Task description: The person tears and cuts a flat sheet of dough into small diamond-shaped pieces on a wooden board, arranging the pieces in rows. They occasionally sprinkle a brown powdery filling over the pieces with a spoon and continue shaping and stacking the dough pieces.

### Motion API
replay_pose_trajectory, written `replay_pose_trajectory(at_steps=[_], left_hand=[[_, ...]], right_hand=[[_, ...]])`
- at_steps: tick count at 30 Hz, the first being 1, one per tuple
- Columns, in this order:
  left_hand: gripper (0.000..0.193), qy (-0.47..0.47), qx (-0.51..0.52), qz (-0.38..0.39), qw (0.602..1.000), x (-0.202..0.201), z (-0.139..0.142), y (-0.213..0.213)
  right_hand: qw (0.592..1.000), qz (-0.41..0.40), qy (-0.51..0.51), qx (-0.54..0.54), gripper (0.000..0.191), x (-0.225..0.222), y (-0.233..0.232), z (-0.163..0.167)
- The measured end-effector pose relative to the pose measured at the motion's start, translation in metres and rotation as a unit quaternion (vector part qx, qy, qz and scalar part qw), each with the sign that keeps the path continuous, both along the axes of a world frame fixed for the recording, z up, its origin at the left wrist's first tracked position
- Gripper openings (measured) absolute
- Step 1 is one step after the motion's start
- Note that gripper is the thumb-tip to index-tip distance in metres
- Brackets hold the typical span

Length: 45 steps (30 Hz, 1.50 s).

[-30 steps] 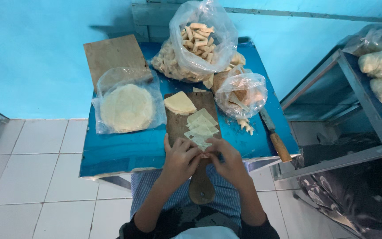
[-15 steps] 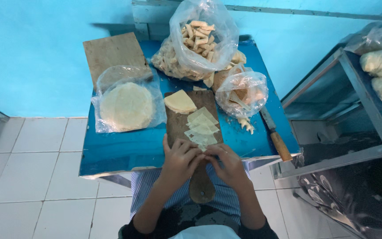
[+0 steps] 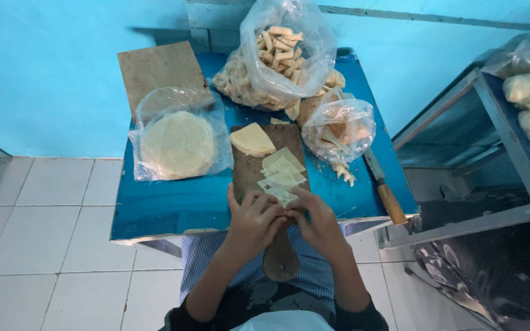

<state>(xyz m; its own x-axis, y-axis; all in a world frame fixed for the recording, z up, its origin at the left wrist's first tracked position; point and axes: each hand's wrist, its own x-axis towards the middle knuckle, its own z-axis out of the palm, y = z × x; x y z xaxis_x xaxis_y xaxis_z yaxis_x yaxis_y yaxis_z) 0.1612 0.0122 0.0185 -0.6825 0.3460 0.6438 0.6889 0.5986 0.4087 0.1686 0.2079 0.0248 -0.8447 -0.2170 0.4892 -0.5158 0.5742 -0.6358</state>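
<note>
Dough pieces: pale, flat cut pieces (image 3: 283, 178) lie in a loose overlapping pile on the wooden paddle board (image 3: 249, 171), on the half of it nearer the person; the nearest piece lies right at the fingertips of both hands.
Dough wedge: a thicker fan-shaped stack (image 3: 252, 139) sits on the far end of the board, apart from the pile.
Board: it lies lengthwise on the blue table (image 3: 173, 205), its rounded handle sticking out over the near table edge, above the person's lap.
Left of the board: a clear bag holding round flat sheets (image 3: 178, 144), with a bare wooden slab (image 3: 157, 70) beyond it.
Beyond the board: a big open bag of rolled pieces (image 3: 283, 52).
Right of the board: a smaller closed bag (image 3: 337, 127), a few loose rolled pieces (image 3: 343, 171), then a knife with a wooden handle (image 3: 384, 190) near the table edge.
In the way: nothing lies between the hands and the pile.
Left hand (image 3: 254, 224): over the board's near part, fingers curled inward, tips pinching at the nearest dough piece; how firm the hold is cannot be told.
Right hand (image 3: 319, 222): just beside the left one, fingers bent, tips meeting the same piece.
</note>
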Motion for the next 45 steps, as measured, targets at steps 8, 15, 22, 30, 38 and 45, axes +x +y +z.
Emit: replay_pose_trajectory(at_steps=[8, 15, 22, 30, 38, 45], left_hand=[[0.012, 0.017, -0.008, 0.026, 0.999, 0.000, -0.002, 0.005], [0.009, -0.024, 0.005, 0.046, 0.999, 0.000, 0.005, 0.007], [0.009, -0.055, 0.010, 0.051, 0.997, -0.004, 0.001, 0.008], [0.013, -0.022, -0.024, 0.054, 0.998, -0.006, 0.000, 0.006], [0.015, -0.026, -0.013, 0.040, 0.999, -0.007, 0.001, 0.002], [0.009, -0.009, -0.003, 0.048, 0.999, -0.011, -0.002, 0.003]], right_hand=[[0.998, -0.018, -0.057, -0.011, 0.056, -0.001, -0.004, 0.009], [0.995, -0.010, 0.093, 0.021, 0.048, 0.002, 0.000, 0.005], [0.988, -0.033, 0.111, 0.106, 0.041, 0.000, -0.003, 0.006], [0.987, -0.044, 0.130, 0.086, 0.042, 0.003, -0.008, 0.008], [0.977, -0.072, 0.149, 0.131, 0.047, 0.005, -0.013, 0.001], [0.975, -0.124, 0.151, 0.103, 0.043, 0.023, -0.023, -0.004]])
